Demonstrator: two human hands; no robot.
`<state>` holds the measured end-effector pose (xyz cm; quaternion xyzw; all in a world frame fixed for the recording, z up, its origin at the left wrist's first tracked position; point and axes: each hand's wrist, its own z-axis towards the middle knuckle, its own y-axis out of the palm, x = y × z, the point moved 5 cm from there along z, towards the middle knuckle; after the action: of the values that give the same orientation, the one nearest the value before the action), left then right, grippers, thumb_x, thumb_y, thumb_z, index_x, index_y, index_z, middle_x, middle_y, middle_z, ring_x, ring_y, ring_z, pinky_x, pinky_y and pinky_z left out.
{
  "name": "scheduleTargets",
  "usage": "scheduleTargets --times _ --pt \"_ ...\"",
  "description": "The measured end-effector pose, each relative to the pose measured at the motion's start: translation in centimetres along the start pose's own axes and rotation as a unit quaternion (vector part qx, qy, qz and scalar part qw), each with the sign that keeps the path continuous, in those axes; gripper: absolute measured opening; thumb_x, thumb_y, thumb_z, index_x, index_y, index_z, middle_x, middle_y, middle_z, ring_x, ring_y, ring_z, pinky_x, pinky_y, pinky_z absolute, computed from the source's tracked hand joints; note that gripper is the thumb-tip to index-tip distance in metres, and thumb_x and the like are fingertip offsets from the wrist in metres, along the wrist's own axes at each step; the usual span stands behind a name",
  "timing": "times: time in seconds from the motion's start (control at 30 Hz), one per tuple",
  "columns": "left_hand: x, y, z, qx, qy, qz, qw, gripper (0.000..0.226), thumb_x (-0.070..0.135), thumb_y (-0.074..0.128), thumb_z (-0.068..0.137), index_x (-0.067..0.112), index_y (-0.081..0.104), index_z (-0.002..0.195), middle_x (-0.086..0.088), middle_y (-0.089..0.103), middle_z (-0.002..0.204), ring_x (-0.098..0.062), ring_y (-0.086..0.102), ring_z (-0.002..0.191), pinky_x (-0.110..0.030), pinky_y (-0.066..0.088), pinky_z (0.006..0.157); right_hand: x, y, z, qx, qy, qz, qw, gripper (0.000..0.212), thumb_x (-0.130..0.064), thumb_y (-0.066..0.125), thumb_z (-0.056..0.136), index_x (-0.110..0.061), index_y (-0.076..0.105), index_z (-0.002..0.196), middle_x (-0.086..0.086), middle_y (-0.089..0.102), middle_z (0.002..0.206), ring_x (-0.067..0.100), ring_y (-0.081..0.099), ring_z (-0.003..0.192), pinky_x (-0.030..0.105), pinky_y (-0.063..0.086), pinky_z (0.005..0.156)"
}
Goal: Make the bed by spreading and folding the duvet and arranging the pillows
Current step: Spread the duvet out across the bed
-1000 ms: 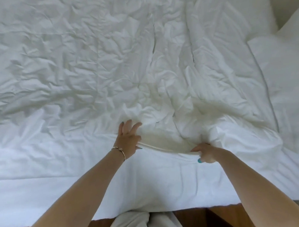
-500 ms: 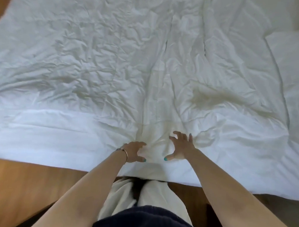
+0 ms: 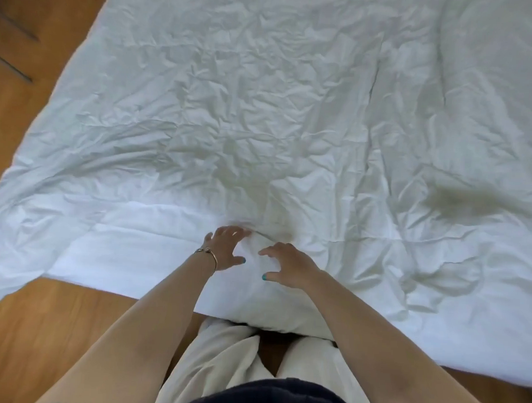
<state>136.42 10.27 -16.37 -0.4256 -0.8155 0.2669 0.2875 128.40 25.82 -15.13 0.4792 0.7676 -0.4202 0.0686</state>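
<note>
Now: left hand and right hand spread, gripping nothing, close together at duvet near edge; probably pressing flat, contact unclear.

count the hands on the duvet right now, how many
2. The left hand, with a bracelet at its wrist, and the right hand sit side by side, fingers spread, on the white duvet near its front edge.
</note>
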Motion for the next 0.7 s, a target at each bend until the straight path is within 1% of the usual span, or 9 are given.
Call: scheduleTargets --times 0.1,0.17,0.23,0.33,0.43,0.5,0.6,0.63,0.7 --pt "-5.1 -1.5 0.7 0.019 0.015 0.016 1.0 0.075 0.044 0.054 0.093 0.039 0.007 0.151 0.009 0.007 0.158 -0.023 0.0 0.146 -0.056 0.005 0.116 -3.9 1.6 4.4 0.007 0.019 -0.067 0.998 0.089 -0.045 0.07 0.081 -0.031 0.018 0.152 -0.005 0.022 0.155 0.022 0.018 0.141 0.042 0.031 0.11" --pt "-8.1 -2.5 0.7 0.046 0.036 0.029 0.998 0.078 0.042 0.054 0.093 0.039 0.002 0.151 0.008 0.008 0.158 -0.022 0.001 0.146 -0.057 0.002 0.116 -5.5 2.2 7.3 0.029 0.072 -0.109 0.991 0.102 -0.041 0.073 0.079 -0.028 0.005 0.154 -0.001 0.011 0.159 0.028 0.012 0.144 0.046 0.023 0.116" --pt "-10.5 -3.2 0.5 0.069 0.059 0.026 0.996 0.078 0.038 0.054 0.094 0.039 0.001 0.151 0.009 0.011 0.157 -0.02 0.004 0.145 -0.055 0.002 0.116 -6.3 1.8 9.4 0.071 0.118 -0.129 0.982 0.097 -0.022 0.073 0.08 -0.021 0.008 0.153 0.005 0.02 0.154 0.029 0.021 0.142 0.042 0.03 0.112" --pt "-13.1 -3.7 0.3 0.081 0.077 0.045 0.993 0.079 0.037 0.053 0.095 0.04 -0.003 0.151 0.011 0.012 0.156 -0.02 0.006 0.145 -0.056 0.004 0.117 -6.4 0.1 11.1 0.092 0.137 -0.111 0.98 0.083 0.001 0.064 0.078 -0.025 0.027 0.148 0.004 0.042 0.141 0.027 0.044 0.128 0.036 0.047 0.092" --pt "-14.6 -3.3 0.1 0.074 0.087 0.086 0.99 0.088 0.044 0.057 0.091 0.04 -0.008 0.15 0.01 0.01 0.157 -0.021 0.005 0.146 -0.056 0.004 0.117 -5.9 1.3 10.1 -0.013 0.146 0.011 0.989 0.08 0.009 0.048 0.079 -0.038 0.042 0.143 -0.002 0.046 0.141 0.026 0.051 0.121 0.028 0.048 0.087" --pt "-15.1 -2.8 -0.2 0.068 0.094 0.117 0.986 0.094 0.049 0.061 0.086 0.039 -0.007 0.15 0.008 0.008 0.157 -0.021 0.005 0.145 -0.052 0.005 0.117 -5.7 4.3 7.7 -0.109 0.141 0.048 0.983 0.081 0.015 0.04 0.077 -0.038 0.049 0.138 -0.005 0.045 0.142 0.024 0.052 0.121 0.024 0.047 0.085" --pt "-15.6 -0.6 -1.3 0.031 0.101 0.199 0.974 0.1 0.056 0.066 0.078 0.036 0.001 0.151 0.005 0.005 0.157 -0.024 0.005 0.145 -0.044 0.009 0.114 -4.4 6.5 4.2 -0.178 0.138 0.06 0.972 0.075 0.017 0.046 0.078 -0.033 0.056 0.133 -0.005 0.049 0.142 0.02 0.046 0.128 0.021 0.039 0.091" --pt "-15.7 0.3 -1.9 0.017 0.096 0.215 0.972 0.097 0.054 0.067 0.078 0.035 0.005 0.151 0.004 0.007 0.156 -0.024 0.006 0.145 -0.043 0.009 0.114 -3.9 6.2 3.5 -0.185 0.142 0.062 0.97 0.071 0.015 0.051 0.079 -0.03 0.057 0.133 -0.005 0.051 0.14 0.02 0.046 0.127 0.022 0.038 0.091" --pt "-15.5 1.6 -2.9 0.024 0.081 0.218 0.972 0.078 0.039 0.065 0.085 0.034 0.018 0.148 0.006 0.019 0.152 -0.022 0.013 0.143 -0.041 0.011 0.113 -3.0 4.8 2.9 -0.195 0.154 0.068 0.966 0.067 0.011 0.06 0.079 -0.029 0.057 0.133 -0.004 0.054 0.136 0.019 0.047 0.125 0.023 0.039 0.091"
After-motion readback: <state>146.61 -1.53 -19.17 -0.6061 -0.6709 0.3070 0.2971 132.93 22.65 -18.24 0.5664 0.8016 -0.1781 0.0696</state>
